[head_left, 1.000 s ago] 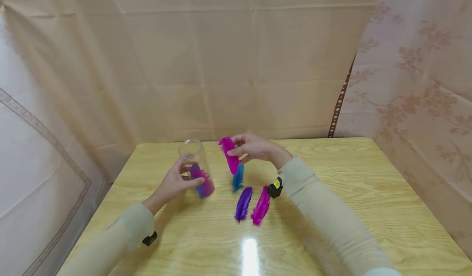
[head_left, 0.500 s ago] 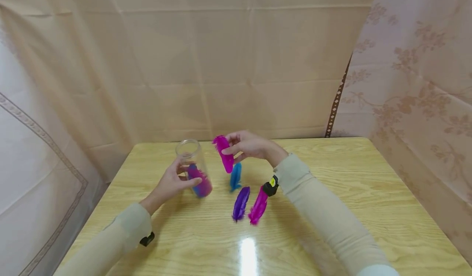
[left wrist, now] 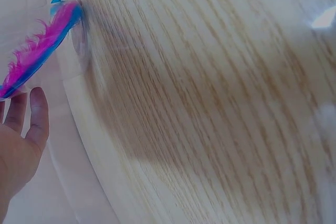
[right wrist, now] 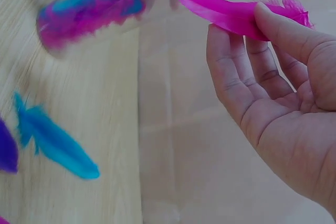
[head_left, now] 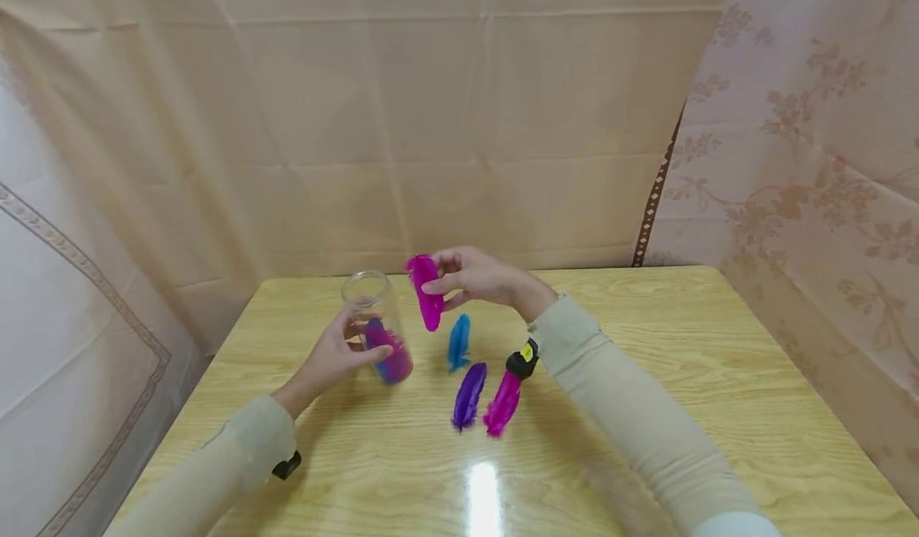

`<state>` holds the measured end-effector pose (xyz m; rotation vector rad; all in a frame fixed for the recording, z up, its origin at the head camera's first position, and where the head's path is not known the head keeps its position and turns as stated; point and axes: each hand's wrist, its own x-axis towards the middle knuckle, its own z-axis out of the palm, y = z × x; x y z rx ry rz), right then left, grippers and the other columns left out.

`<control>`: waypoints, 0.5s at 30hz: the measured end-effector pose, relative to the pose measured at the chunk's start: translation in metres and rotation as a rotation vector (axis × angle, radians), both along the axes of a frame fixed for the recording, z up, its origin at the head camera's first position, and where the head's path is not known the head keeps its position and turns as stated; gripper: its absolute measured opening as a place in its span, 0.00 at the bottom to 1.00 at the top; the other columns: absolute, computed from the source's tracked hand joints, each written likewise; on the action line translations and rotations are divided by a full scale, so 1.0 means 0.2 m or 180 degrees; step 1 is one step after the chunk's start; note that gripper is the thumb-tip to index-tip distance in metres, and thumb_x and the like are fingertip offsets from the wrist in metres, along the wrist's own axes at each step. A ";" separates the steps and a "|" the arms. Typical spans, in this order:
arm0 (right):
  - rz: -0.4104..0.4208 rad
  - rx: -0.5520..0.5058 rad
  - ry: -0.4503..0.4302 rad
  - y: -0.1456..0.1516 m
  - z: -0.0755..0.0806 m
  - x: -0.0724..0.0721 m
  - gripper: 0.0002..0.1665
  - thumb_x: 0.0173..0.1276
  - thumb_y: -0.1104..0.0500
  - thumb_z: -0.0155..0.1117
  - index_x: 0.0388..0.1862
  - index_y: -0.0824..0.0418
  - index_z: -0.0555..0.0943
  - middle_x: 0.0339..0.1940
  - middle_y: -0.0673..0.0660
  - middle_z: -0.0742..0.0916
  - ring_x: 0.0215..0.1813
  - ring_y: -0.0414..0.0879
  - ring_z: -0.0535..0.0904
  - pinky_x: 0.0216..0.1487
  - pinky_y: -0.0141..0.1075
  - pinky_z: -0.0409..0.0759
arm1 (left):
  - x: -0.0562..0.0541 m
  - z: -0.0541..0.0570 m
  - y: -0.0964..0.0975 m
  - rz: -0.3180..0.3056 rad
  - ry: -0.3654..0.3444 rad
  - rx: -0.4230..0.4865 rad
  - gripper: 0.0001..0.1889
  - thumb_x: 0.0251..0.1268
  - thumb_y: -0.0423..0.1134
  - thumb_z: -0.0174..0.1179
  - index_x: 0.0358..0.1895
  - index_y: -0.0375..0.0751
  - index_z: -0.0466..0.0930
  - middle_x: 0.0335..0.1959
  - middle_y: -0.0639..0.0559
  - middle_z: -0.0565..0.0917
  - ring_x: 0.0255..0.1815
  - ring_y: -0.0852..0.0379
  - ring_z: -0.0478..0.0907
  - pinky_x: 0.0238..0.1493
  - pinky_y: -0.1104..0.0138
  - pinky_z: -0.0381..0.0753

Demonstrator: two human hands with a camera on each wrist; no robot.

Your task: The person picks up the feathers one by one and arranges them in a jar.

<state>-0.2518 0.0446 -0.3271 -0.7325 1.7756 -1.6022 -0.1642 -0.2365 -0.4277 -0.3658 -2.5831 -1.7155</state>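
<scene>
In the head view my left hand (head_left: 336,360) grips a clear glass jar (head_left: 369,288) at the left of the table, thumb and fingers around its side. Pink and blue feathers (left wrist: 44,45) lie inside the jar, seen through its wall in the left wrist view. My right hand (head_left: 483,280) pinches a magenta feather (right wrist: 231,15) between thumb and fingers. It hangs above the table, just right of the jar's open mouth. Below that hand a blue feather (head_left: 459,341) lies on the table.
A purple feather (head_left: 470,396) and another magenta feather (head_left: 504,406) lie nearer the front, the latter partly hidden by the black band (head_left: 522,360) on my right wrist. Beige cloth (head_left: 445,122) hangs behind the wooden table (head_left: 646,345), with patterned cloth at both sides.
My right hand has moved left and slightly up with the magenta feather, closer to the jar. More of the blue feather shows beneath it. My left hand keeps its grip on the jar.
</scene>
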 end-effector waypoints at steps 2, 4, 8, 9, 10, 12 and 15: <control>0.0037 -0.0054 0.0036 -0.02 0.02 0.01 0.14 0.73 0.64 0.66 0.55 0.66 0.79 0.46 0.63 0.82 0.48 0.55 0.84 0.55 0.56 0.82 | 0.01 0.00 0.00 -0.0005 -0.0008 -0.0016 0.41 0.61 0.38 0.74 0.74 0.54 0.60 0.68 0.31 0.70 0.63 0.36 0.75 0.57 0.50 0.81; 0.0079 -0.0093 0.0097 -0.03 0.05 0.03 0.15 0.73 0.64 0.66 0.56 0.66 0.80 0.47 0.64 0.83 0.50 0.57 0.84 0.55 0.54 0.82 | 0.01 0.01 -0.01 -0.0017 -0.0008 -0.0015 0.41 0.61 0.37 0.74 0.74 0.55 0.61 0.68 0.32 0.70 0.63 0.36 0.74 0.57 0.49 0.81; 0.0104 -0.0089 0.0197 -0.06 0.10 0.05 0.17 0.72 0.63 0.66 0.59 0.64 0.80 0.50 0.64 0.83 0.52 0.58 0.84 0.52 0.50 0.84 | 0.01 0.01 -0.01 -0.0015 -0.0008 0.0001 0.40 0.61 0.37 0.74 0.73 0.55 0.62 0.67 0.33 0.71 0.62 0.36 0.75 0.56 0.49 0.81; 0.0105 -0.0084 0.0201 -0.06 0.10 0.06 0.18 0.72 0.63 0.66 0.59 0.64 0.80 0.50 0.65 0.83 0.52 0.58 0.84 0.52 0.49 0.85 | 0.01 0.01 -0.01 -0.0019 0.0007 0.0007 0.40 0.61 0.37 0.74 0.73 0.55 0.62 0.67 0.34 0.72 0.61 0.36 0.75 0.56 0.50 0.82; 0.0107 -0.0076 0.0198 -0.07 0.11 0.06 0.18 0.73 0.63 0.66 0.59 0.64 0.80 0.50 0.65 0.83 0.52 0.58 0.84 0.52 0.49 0.85 | 0.01 0.01 0.00 -0.0018 0.0014 0.0009 0.39 0.61 0.37 0.74 0.72 0.55 0.62 0.66 0.35 0.72 0.61 0.36 0.75 0.55 0.50 0.82; 0.0113 -0.0058 0.0185 -0.07 0.12 0.06 0.17 0.73 0.63 0.66 0.58 0.64 0.81 0.49 0.65 0.84 0.51 0.58 0.84 0.52 0.49 0.85 | 0.01 0.00 0.00 -0.0023 0.0035 0.0016 0.40 0.60 0.37 0.74 0.73 0.51 0.62 0.66 0.36 0.73 0.61 0.36 0.76 0.55 0.50 0.82; 0.0128 -0.0032 0.0192 -0.07 0.12 0.06 0.16 0.73 0.62 0.67 0.57 0.65 0.80 0.47 0.64 0.84 0.49 0.57 0.85 0.52 0.49 0.85 | 0.01 0.00 0.00 -0.0033 0.0061 0.0030 0.39 0.60 0.36 0.75 0.72 0.50 0.62 0.65 0.38 0.74 0.60 0.36 0.76 0.54 0.51 0.83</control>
